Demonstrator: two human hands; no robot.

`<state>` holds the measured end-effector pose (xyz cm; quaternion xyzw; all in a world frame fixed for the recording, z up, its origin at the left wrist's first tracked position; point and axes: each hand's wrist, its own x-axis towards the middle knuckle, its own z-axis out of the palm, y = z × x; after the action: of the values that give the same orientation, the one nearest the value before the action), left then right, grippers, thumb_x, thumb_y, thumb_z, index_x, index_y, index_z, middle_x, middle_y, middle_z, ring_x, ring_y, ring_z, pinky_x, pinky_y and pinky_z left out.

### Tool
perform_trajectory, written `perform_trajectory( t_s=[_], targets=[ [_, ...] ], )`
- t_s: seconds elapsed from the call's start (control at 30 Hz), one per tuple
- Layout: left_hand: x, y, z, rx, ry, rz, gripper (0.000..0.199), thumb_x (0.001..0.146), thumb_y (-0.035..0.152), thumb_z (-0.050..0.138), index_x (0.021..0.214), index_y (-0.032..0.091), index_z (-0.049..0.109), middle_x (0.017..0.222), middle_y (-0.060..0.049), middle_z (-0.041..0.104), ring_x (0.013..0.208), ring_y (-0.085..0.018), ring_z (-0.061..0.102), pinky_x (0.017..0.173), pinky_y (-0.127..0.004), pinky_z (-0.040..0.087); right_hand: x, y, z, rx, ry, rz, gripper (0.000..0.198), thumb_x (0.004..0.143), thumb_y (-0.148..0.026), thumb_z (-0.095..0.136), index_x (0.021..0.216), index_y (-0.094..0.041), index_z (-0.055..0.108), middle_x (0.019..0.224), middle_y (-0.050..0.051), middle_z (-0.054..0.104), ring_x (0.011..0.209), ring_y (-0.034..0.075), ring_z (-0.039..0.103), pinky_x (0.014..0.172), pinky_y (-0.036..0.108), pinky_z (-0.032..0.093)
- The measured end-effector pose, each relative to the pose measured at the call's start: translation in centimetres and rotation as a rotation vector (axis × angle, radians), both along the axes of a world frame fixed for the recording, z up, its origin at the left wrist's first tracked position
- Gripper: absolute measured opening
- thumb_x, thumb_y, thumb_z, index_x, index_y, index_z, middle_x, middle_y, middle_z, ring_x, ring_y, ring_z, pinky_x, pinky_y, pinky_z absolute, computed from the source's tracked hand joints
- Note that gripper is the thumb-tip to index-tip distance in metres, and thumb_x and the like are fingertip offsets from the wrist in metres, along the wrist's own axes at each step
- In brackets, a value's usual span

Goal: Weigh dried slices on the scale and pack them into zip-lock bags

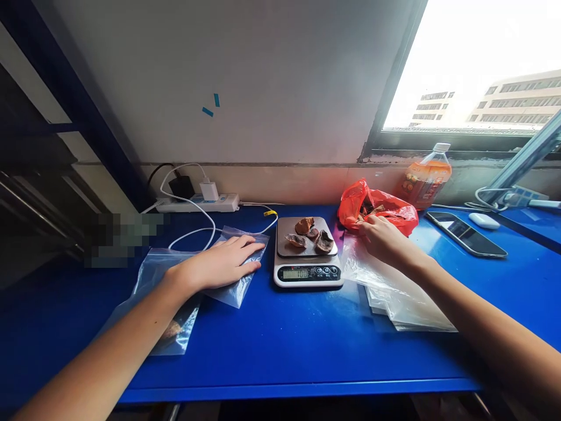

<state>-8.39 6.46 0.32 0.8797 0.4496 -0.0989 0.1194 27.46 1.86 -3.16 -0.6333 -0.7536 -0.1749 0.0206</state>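
Note:
My left hand (232, 260) lies flat with fingers spread on a clear zip bag (239, 297). Under my left forearm is another clear bag (182, 339) with a brown piece in it. A small digital kitchen scale (309, 283) stands between my hands, its display seeming to read 10.0. Several dried, curled brown peel-like pieces (324, 241) rest on its steel plate. My right hand (380, 235) is at the near left rim of an open red plastic bag (401, 213) that holds more brown pieces. Its fingers are bent together, and what they pinch is hidden.
Flat clear bags (412, 307) are stacked under my right forearm. Toward the right lie a phone (467, 234) and a white earphone case (484, 220). A drink bottle (427, 178) stands by the window. At the wall, a power strip (228, 203) has chargers and a white cable (193, 202).

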Motion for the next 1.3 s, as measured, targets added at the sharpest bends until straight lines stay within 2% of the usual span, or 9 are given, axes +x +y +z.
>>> perform_trajectory(
  t_s=[0.13,0.3,0.47,0.7,0.83,0.9,1.0,1.17,1.3],
  targets=[
    [0.1,-0.3,0.3,0.001,0.007,-0.001,0.062,0.097,0.054,0.033,0.153,0.027,0.035,0.159,-0.006,0.033,0.144,-0.031,0.033,0.116,-0.050,0.029,0.3,-0.2,-0.1,0.001,-0.026,-0.076,0.024,0.084,-0.012,0.048,0.071,-0.014,0.067,0.085,0.016,0.064,0.086,0.026,0.059,0.075,0.037,0.047],
    [0.2,-0.6,0.4,-0.013,0.025,0.005,0.064,0.096,0.056,0.033,0.154,0.029,0.032,0.161,-0.005,0.030,0.145,-0.030,0.031,0.117,-0.051,0.027,1.0,-0.4,0.2,-0.061,0.013,-0.205,0.018,0.086,-0.026,0.055,0.075,-0.017,0.067,0.092,0.015,0.066,0.098,0.030,0.056,0.066,0.034,0.044],
    [0.2,-0.5,0.3,-0.027,0.022,0.014,0.064,0.096,0.058,0.033,0.154,0.030,0.030,0.162,-0.004,0.028,0.146,-0.031,0.029,0.117,-0.052,0.026,1.2,-0.2,0.6,-0.189,0.074,-0.271,0.015,0.081,-0.016,0.050,0.071,-0.015,0.061,0.085,0.013,0.065,0.082,0.023,0.056,0.062,0.032,0.035],
    [-0.2,-0.4,0.3,-0.047,-0.007,0.020,0.065,0.095,0.060,0.035,0.154,0.032,0.031,0.163,-0.004,0.026,0.147,-0.034,0.027,0.116,-0.053,0.029,1.4,-1.2,2.4,-0.193,0.149,-0.088,0.016,0.081,-0.007,0.043,0.070,-0.018,0.047,0.079,0.010,0.059,0.074,0.018,0.049,0.065,0.031,0.034],
    [0.2,-1.0,1.3,0.049,-0.034,-0.018,0.059,0.097,0.051,0.039,0.150,0.026,0.040,0.158,-0.009,0.037,0.144,-0.033,0.033,0.116,-0.053,0.030,0.5,-2.3,3.4,0.055,0.285,0.154,0.016,0.091,-0.012,0.039,0.077,-0.019,0.045,0.082,0.009,0.056,0.078,0.019,0.048,0.069,0.032,0.037],
    [0.6,-1.5,1.7,0.165,-0.147,-0.058,0.053,0.097,0.045,0.041,0.144,0.021,0.049,0.150,-0.011,0.047,0.139,-0.032,0.039,0.114,-0.051,0.033,-1.0,-3.1,3.4,0.186,0.382,0.298,0.014,0.092,-0.014,0.042,0.079,-0.020,0.044,0.079,0.006,0.055,0.074,0.018,0.048,0.067,0.031,0.038],
    [1.4,-2.8,2.1,0.238,-0.401,-0.123,0.043,0.097,0.042,0.046,0.133,0.021,0.059,0.134,-0.009,0.061,0.126,-0.027,0.053,0.108,-0.043,0.043,-3.9,-4.3,2.8,0.242,0.403,0.413,0.013,0.090,-0.011,0.044,0.081,-0.020,0.046,0.077,0.005,0.054,0.071,0.018,0.048,0.064,0.031,0.038],
    [3.0,-5.4,1.3,0.217,-0.690,-0.298,0.034,0.097,0.029,0.050,0.129,0.020,0.059,0.109,-0.005,0.070,0.102,-0.019,0.065,0.093,-0.032,0.052,-6.9,-5.8,2.3,0.236,0.375,0.566,0.017,0.086,-0.001,0.044,0.083,-0.019,0.047,0.075,0.005,0.052,0.070,0.018,0.043,0.061,0.030,0.036],
    [3.9,-6.2,0.2,0.144,-0.838,-0.376,0.037,0.097,0.010,0.041,0.131,0.018,0.054,0.097,-0.003,0.073,0.087,-0.013,0.069,0.083,-0.024,0.055,-8.2,-7.0,2.1,0.217,0.535,0.690,0.020,0.088,0.001,0.041,0.091,-0.018,0.045,0.079,0.004,0.050,0.071,0.016,0.041,0.063,0.028,0.038]
  ],
)
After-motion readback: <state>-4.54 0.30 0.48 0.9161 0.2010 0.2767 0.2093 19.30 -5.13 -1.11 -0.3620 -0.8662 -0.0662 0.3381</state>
